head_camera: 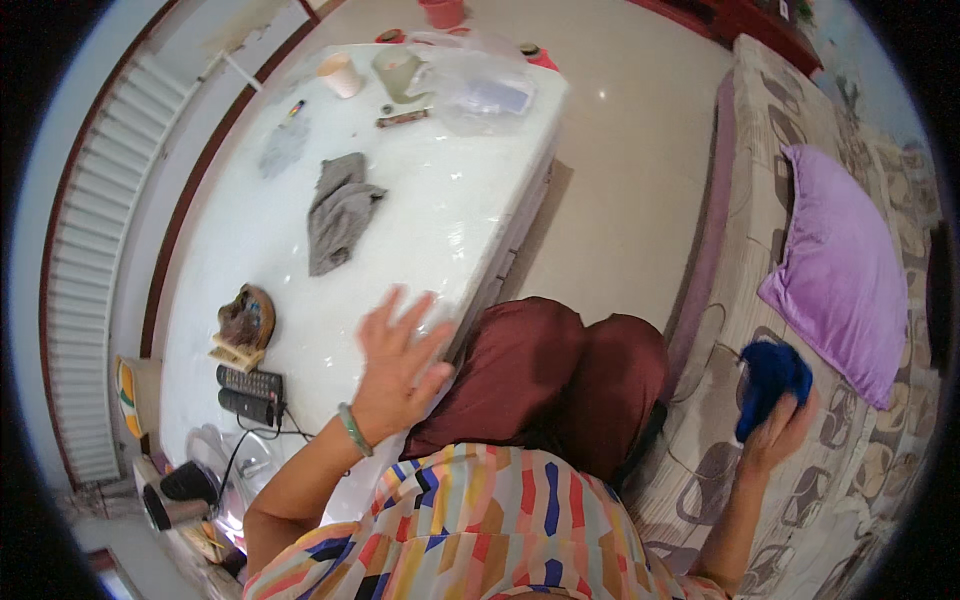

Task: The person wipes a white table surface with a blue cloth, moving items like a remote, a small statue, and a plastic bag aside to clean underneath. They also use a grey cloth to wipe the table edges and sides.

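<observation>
My left hand [401, 364], with a jade-coloured bangle [355, 430] at the wrist, is spread with nothing in it at the near edge of the white-covered table [405, 217]. It is blurred, and I cannot tell whether it touches the cover. Out to the right, over the patterned sofa [701, 465], my right hand [780, 431] holds a bunched dark blue cloth [772, 379]. Farther up the table lies a crumpled grey cloth [341, 217].
Beside the blue cloth a purple cushion [844, 270] rests on the sofa. Remote controls [251, 394] and a brown ornament-like object [247, 319] sit at the table's left. A pink cup [340, 75], a translucent jug [399, 73] and a clear plastic bag [480, 94] stand at its far end.
</observation>
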`<state>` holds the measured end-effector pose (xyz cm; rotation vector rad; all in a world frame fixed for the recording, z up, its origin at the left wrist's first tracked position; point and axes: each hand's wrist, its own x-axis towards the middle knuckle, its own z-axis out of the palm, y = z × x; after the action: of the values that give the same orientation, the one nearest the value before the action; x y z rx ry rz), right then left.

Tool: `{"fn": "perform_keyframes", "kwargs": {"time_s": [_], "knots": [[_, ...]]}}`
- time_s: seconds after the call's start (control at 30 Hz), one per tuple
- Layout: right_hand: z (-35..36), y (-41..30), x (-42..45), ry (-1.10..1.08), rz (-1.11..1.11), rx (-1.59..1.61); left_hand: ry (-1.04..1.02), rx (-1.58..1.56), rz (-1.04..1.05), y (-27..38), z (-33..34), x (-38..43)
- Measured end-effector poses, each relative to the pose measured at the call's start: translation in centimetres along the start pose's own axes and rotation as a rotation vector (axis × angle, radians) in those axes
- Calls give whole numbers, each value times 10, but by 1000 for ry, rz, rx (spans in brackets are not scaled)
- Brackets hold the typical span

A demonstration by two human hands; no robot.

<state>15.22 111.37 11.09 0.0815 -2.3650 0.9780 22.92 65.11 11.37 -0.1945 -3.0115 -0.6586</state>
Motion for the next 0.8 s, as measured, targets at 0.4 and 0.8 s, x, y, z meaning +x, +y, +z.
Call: {"fn": "perform_keyframes", "kwargs": {"time_s": [0.4, 0.8], "knots": [[186, -285, -55, -835, -1012, 666, 395, -2458, -211, 30, 1, -49], [201, -264, -29, -862, -735, 833, 373, 432, -478, -39, -4, -130]]}}
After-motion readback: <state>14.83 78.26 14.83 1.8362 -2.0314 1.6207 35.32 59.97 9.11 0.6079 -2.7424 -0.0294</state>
